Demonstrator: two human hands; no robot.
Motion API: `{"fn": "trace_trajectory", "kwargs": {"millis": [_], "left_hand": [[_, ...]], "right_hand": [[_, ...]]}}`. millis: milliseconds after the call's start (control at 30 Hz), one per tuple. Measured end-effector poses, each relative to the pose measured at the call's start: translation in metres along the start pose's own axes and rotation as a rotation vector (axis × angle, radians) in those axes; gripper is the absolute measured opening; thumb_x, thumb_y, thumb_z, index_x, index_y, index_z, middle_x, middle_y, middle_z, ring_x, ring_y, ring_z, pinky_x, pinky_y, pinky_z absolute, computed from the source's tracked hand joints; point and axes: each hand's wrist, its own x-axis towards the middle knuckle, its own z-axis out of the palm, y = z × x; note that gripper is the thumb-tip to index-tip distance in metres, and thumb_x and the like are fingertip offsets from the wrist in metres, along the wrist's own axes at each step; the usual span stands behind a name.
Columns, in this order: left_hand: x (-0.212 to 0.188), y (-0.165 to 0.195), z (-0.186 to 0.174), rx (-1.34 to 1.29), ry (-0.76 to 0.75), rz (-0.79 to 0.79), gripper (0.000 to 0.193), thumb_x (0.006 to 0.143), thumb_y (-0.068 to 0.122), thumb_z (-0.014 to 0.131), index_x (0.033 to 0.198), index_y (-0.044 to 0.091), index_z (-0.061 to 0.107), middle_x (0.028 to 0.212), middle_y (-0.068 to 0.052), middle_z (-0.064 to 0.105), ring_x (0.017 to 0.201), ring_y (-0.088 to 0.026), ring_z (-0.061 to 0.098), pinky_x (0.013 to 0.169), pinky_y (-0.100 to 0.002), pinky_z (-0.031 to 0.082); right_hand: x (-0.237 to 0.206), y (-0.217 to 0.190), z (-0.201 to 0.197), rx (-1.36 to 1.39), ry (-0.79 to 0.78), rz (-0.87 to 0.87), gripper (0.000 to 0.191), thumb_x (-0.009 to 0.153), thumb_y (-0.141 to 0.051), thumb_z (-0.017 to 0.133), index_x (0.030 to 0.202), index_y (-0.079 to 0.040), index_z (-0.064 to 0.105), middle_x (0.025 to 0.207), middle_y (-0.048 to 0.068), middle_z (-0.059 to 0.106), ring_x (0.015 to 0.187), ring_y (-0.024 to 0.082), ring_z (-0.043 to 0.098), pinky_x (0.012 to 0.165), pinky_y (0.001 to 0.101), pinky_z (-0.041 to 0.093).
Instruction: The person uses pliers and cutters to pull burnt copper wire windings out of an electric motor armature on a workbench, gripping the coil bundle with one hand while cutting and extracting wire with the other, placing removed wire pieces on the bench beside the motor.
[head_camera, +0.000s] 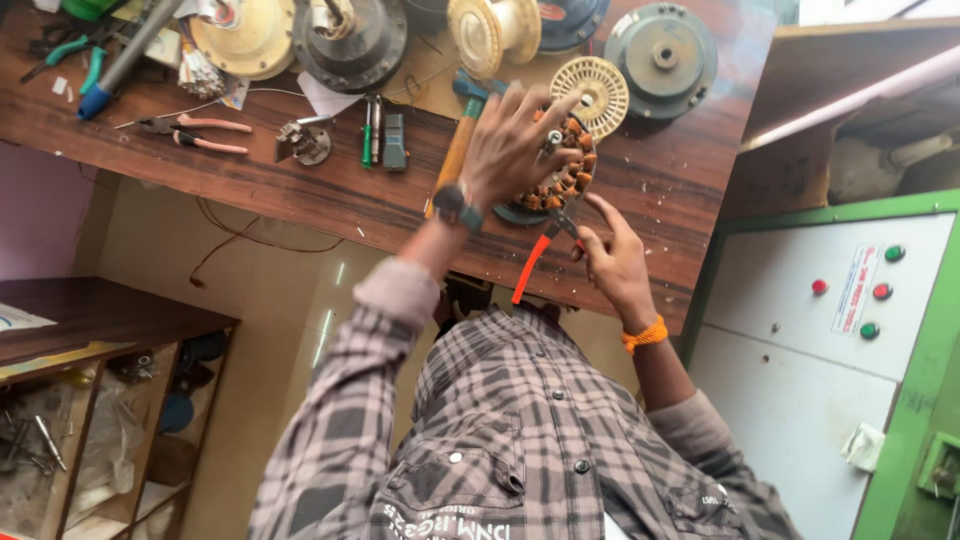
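Observation:
A round motor stator with copper windings (568, 180) lies near the front edge of the dark wooden workbench (300, 195). My left hand (515, 140), with a watch on its wrist, is spread over the top of the stator and presses on it. My right hand (612, 262), with an orange band on the wrist, holds orange-handled cutters (533, 262) whose jaws meet the stator's lower edge. My checked shirt fills the bottom of the view.
A wooden-handled hammer (457, 152) lies just left of the stator. Pink-handled pliers (200, 134), a cream slotted ring (592, 95), a cream spool (492, 30) and round motor housings (665, 45) sit on the bench. A green-framed control cabinet (860, 290) stands at the right, and shelves (90, 420) at lower left.

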Motion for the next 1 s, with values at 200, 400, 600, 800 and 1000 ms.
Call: {"fn": "trace_trajectory", "kwargs": {"millis": [200, 400, 600, 800, 1000], "left_hand": [[-0.119, 0.085, -0.044, -0.121, -0.272, -0.728, 0.03, 0.1, 0.034, 0.063, 0.091, 0.006, 0.071, 0.086, -0.013, 0.069, 0.079, -0.033, 0.067, 0.068, -0.047, 0.052], [-0.166, 0.145, -0.008, -0.254, -0.471, -0.655, 0.02, 0.098, 0.02, 0.058, 0.088, 0.005, 0.066, 0.076, -0.017, 0.067, 0.069, -0.038, 0.067, 0.061, -0.05, 0.052], [-0.16, 0.168, 0.01, -0.076, -0.421, -0.486, 0.013, 0.086, 0.014, 0.061, 0.087, 0.002, 0.064, 0.077, -0.018, 0.067, 0.074, -0.036, 0.068, 0.066, -0.046, 0.054], [-0.093, 0.164, -0.03, -0.04, -0.734, -0.833, 0.046, 0.105, 0.045, 0.059, 0.094, 0.003, 0.074, 0.081, -0.019, 0.071, 0.076, -0.034, 0.072, 0.064, -0.043, 0.056], [-0.084, 0.155, -0.072, -0.388, -0.106, -0.787, 0.026, 0.097, 0.031, 0.063, 0.11, 0.011, 0.074, 0.087, -0.009, 0.076, 0.08, -0.028, 0.075, 0.067, -0.04, 0.058]], "right_hand": [[-0.019, 0.01, -0.022, 0.431, -0.313, 0.023, 0.076, 0.088, -0.003, 0.064, 0.157, -0.012, 0.034, 0.128, 0.012, 0.068, 0.105, 0.012, 0.061, 0.091, 0.0291, 0.052], [-0.013, 0.022, -0.002, 0.486, -0.18, 0.054, 0.065, 0.091, -0.008, 0.067, 0.151, -0.005, 0.042, 0.132, 0.021, 0.063, 0.125, 0.026, 0.061, 0.103, 0.0428, 0.047], [0.012, 0.047, -0.017, 0.739, -0.755, 0.483, 0.055, 0.096, -0.043, 0.056, 0.137, -0.006, 0.054, 0.134, 0.017, 0.066, 0.123, 0.029, 0.063, 0.103, 0.043, 0.051], [0.021, 0.11, -0.01, 0.952, -0.842, 0.466, 0.048, 0.116, -0.044, 0.055, 0.127, 0.003, 0.058, 0.123, 0.017, 0.064, 0.114, 0.029, 0.064, 0.102, 0.045, 0.053], [0.007, 0.119, 0.004, 1.114, -0.802, 0.477, 0.023, 0.109, -0.028, 0.064, 0.115, -0.006, 0.06, 0.09, 0.002, 0.055, 0.083, 0.018, 0.057, 0.077, 0.0363, 0.049]]}}
